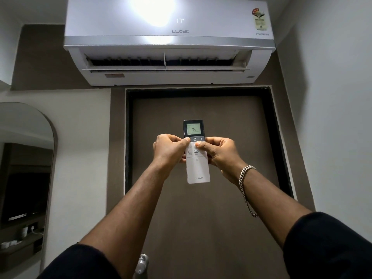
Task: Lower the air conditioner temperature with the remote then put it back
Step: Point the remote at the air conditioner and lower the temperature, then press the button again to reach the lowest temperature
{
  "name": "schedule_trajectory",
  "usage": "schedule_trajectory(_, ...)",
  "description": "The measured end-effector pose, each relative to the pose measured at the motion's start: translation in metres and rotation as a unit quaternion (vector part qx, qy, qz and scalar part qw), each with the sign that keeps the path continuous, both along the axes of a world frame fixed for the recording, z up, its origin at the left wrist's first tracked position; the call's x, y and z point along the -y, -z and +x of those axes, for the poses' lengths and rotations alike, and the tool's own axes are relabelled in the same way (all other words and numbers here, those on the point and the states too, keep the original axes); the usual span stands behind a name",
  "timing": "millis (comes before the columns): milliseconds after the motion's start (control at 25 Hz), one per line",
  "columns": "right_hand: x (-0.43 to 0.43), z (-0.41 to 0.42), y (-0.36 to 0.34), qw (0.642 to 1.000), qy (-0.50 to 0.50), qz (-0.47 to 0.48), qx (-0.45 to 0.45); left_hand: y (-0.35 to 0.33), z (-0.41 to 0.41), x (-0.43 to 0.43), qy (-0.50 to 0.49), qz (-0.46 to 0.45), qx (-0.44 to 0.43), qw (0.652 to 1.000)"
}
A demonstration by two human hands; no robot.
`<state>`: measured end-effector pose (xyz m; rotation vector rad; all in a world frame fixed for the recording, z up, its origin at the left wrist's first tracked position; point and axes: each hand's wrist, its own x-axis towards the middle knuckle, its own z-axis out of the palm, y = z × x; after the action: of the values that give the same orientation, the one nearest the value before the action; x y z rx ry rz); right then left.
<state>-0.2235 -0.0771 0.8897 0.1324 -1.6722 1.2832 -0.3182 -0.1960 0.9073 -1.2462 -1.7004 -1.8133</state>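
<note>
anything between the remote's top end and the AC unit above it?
Nothing in the air. Head view shows only the brown door and its black frame behind the gap between the white and black remote and the white wall-mounted air conditioner.

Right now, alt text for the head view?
Two hands, left hand and right hand, hold a white remote up toward a wall air conditioner mounted above a brown door. The remote's screen reads 16, the unit's display 17. The right wrist wears a chain bracelet; a mirror hangs at left.
</note>
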Motion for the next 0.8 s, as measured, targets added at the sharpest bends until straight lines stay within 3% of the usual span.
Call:
schedule_trajectory(520,-0.011,0.003,0.007,1.000,0.022,-0.013,0.004,0.014,-0.005,-0.014,0.041,-0.001,-0.002,0.999)
schedule_trajectory(800,-0.061,0.019,0.079,0.991,0.089,-0.071,0.064,0.083,-0.004,-0.074,0.120,-0.042,0.051,0.991)
